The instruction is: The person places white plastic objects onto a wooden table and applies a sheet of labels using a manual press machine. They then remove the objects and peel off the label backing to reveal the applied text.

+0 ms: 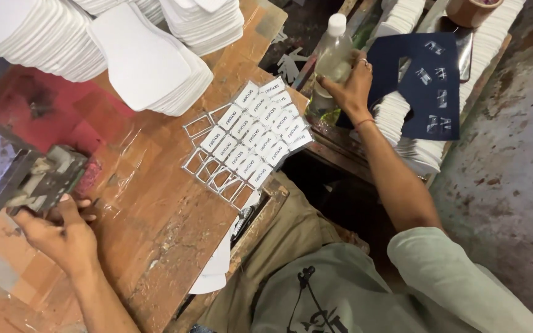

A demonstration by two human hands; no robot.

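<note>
Two hands: right grip (351, 83) wraps clear bottle (333, 52); left grip (57, 231) pinches metal block (44, 179) beside labels (260, 129).

Left hand (63, 237) lies low, fingers seemingly curled (partly hidden); right hand (351, 86) reaches out, closed in a grasp.

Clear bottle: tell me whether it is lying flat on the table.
No, the right hand holds the clear bottle upright.

Right hand (351, 86) around seemingly clear bottle (333, 52)
</note>
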